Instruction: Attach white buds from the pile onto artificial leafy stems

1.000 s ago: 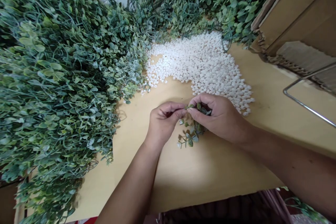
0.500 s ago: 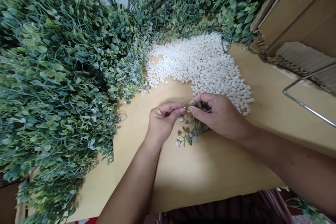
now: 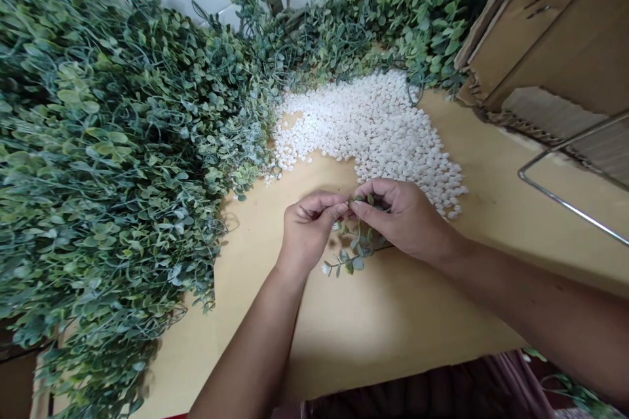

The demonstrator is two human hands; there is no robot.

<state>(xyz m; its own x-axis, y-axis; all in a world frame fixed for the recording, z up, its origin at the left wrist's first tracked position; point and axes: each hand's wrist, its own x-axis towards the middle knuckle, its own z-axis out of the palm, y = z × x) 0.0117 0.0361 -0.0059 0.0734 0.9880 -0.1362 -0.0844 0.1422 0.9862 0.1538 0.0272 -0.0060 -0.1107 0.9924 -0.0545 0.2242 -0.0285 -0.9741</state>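
Note:
My right hand [image 3: 405, 213] pinches a sprig of artificial greenery [image 3: 356, 252] with small grey-green leaves. White tips show at two of its stem ends, and the sprig hangs below my fingers over the table. My left hand [image 3: 312, 226] is closed in a pinch, its fingertips meeting those of the right hand at a stem end. Whatever lies between the left fingertips is too small and covered to make out. Just beyond both hands spreads a pile of small white flower-like pieces [image 3: 373, 118].
A large heap of artificial greenery [image 3: 122, 177] covers the left side, and more greenery [image 3: 407, 6] lies at the back. At the right stand a torn cardboard box [image 3: 565, 33] and a bent metal rod [image 3: 565, 200]. The tan tabletop [image 3: 393, 321] ends close to my body.
The fingertips of both hands have come closer together at the stem end. The whole view has shifted slightly; the sprig stays in my right hand.

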